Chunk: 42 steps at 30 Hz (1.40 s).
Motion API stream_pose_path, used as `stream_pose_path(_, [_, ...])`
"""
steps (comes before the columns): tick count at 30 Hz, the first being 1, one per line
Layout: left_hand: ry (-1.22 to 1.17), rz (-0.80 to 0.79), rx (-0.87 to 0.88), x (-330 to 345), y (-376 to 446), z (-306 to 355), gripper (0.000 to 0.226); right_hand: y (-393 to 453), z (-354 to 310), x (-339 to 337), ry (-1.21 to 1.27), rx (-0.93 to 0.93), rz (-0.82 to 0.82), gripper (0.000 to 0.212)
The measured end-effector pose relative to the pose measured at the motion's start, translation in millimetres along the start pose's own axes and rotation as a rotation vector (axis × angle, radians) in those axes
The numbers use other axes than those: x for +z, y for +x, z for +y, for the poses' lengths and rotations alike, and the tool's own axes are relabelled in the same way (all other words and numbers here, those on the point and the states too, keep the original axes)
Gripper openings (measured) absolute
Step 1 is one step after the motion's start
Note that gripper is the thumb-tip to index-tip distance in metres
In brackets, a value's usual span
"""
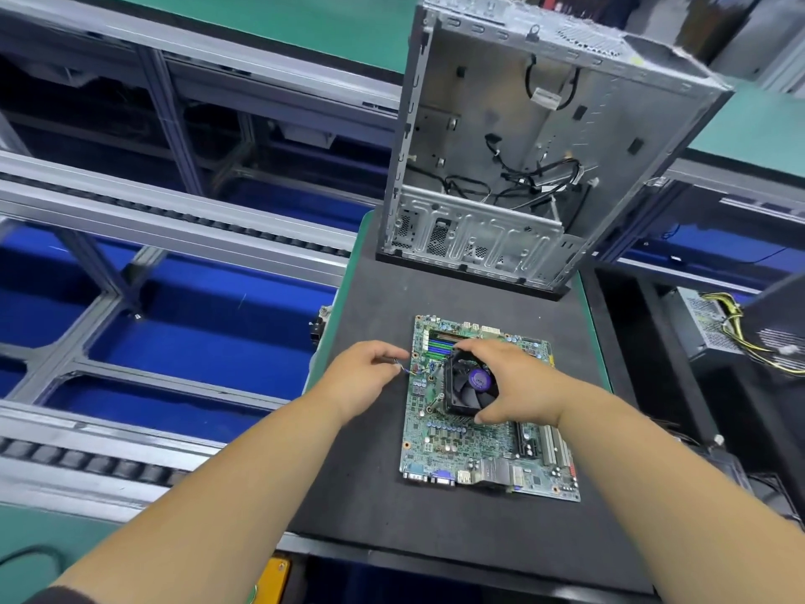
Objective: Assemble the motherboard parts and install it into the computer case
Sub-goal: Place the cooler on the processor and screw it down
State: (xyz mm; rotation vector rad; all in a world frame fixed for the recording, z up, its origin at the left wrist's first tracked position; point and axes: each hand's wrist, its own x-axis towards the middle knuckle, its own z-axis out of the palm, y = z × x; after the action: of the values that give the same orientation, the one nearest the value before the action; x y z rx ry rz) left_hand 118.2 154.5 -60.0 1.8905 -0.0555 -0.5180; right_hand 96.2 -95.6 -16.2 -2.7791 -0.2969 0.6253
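A green motherboard (483,451) lies flat on the black mat (379,494) in front of me. A black CPU cooler fan (468,388) with a purple centre label sits on the board's upper half. My right hand (516,381) grips the fan from the right, fingers over its top edge and thumb at its lower corner. My left hand (363,374) pinches the fan's thin cable (407,370) just off the board's left edge. The open metal computer case (536,137) stands at the far end of the mat, loose black cables inside.
A roller conveyor with aluminium rails (174,220) and blue bays (196,337) runs along the left. A power supply with yellow wires (718,329) sits at the right, beside a dark box (779,324).
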Motion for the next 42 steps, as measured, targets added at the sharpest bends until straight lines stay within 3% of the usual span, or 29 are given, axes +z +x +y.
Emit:
stream_pose_path(13, [0.008,0.005,-0.028,5.9,-0.5,-2.0,0.021,4.6,0.6,1.9,-0.131,0.045,-0.045,0.117])
stream_pose_path(17, [0.068,0.033,-0.008,4.6,-12.7,4.5,0.025,0.3,-4.0,-9.4,-0.018,0.027,-0.066,0.127])
stream_pose_path(19, [0.078,0.083,0.008,1.3,-24.4,9.5,0.026,-4.7,-14.6,-16.5,0.12,0.01,0.076,0.112])
stream_pose_path(22, [0.017,0.207,0.034,-1.7,-53.2,14.2,0.023,-14.1,-40.7,-16.8,0.317,-0.058,0.368,0.063])
stream_pose_path(24, [-0.024,0.322,0.061,-1.3,-80.2,11.8,0.02,-23.2,-62.2,-9.7,0.453,-0.123,0.451,0.033])
stream_pose_path(26, [-0.028,0.434,0.065,-0.8,-110.0,4.6,0.019,-32.3,-84.0,1.5,0.555,-0.206,0.447,0.018])
stream_pose_path(32, [-0.079,0.68,-0.027,-9.2,-203.4,-30.1,0.019,-52.6,-151.1,43.7,0.76,-0.354,0.259,0.011])
stream_pose_path(42, [0.033,0.98,-0.33,-83.4,-352.2,-136.8,0.019,-79.5,-266.4,102.9,0.738,-0.478,0.031,0.012])
